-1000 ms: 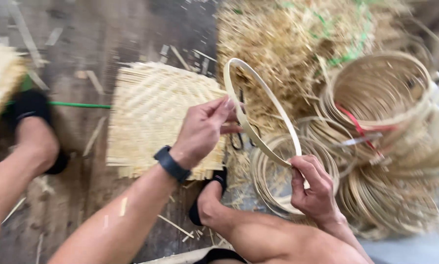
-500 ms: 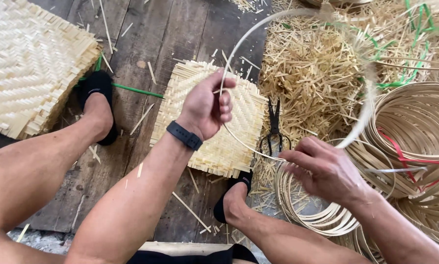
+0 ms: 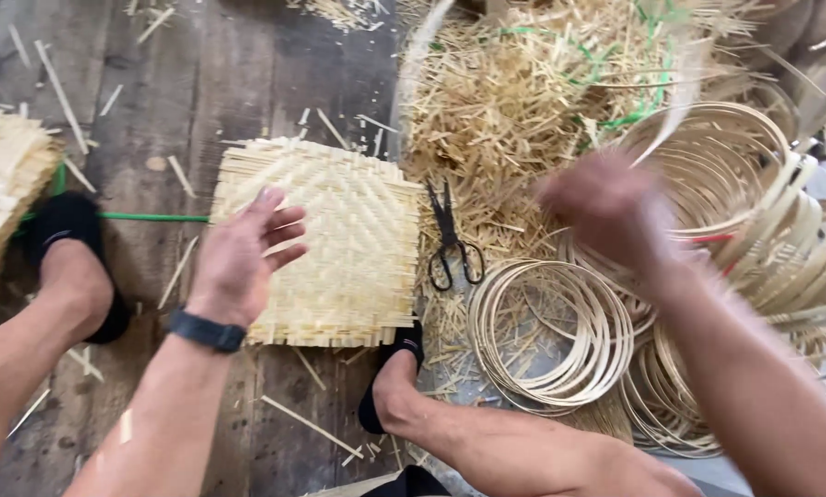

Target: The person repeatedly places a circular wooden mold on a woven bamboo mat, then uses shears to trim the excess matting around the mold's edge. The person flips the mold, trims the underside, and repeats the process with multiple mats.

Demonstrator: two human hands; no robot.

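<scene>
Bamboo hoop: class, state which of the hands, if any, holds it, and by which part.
The blurred right hand holds the bamboo hoop at its lower right rim. The left hand is open and empty above the woven mat.

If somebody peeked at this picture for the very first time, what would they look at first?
Probably the square woven bamboo mat lying flat on the wooden floor in the middle, with the open left hand hovering over its left edge. Next, the blurry right hand above the big piles of bamboo hoops on the right. Black scissors lie between mat and hoops, by a heap of straw-coloured scraps.
</scene>
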